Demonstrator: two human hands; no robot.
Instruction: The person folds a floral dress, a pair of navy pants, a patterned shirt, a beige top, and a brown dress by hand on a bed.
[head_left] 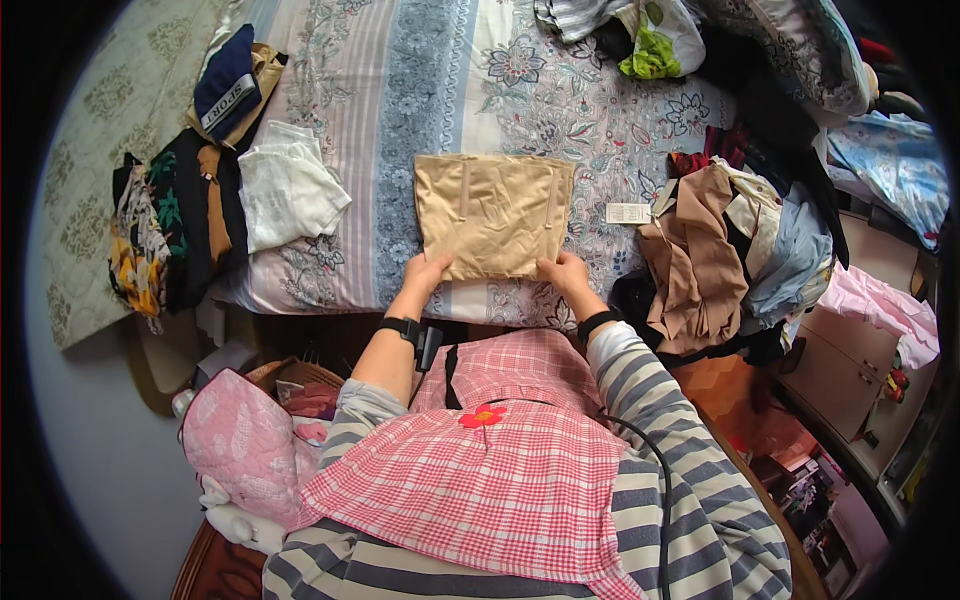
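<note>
A folded tan garment (490, 215) lies on the patterned bedspread (425, 90), squarish and slightly creased, with two narrow vertical strips on its upper side. My left hand (428, 270) grips its near left corner, thumb on top and fingers mostly hidden underneath. At the near right corner my right hand (566, 272) pinches the cloth in the same way. White folded cloth (290, 188) rests to the left of the garment. Off to its right, a brown garment (695, 255) with a paper tag (628, 213) beside it hangs over the bed's edge.
Dark and floral clothes (190, 215) and a navy-and-tan folded pile (230, 88) lie at the left. Light blue clothing (795, 255) heaps at the right. More clothes (652, 45) sit far right. A pink quilted item (240, 430) stands low at my left.
</note>
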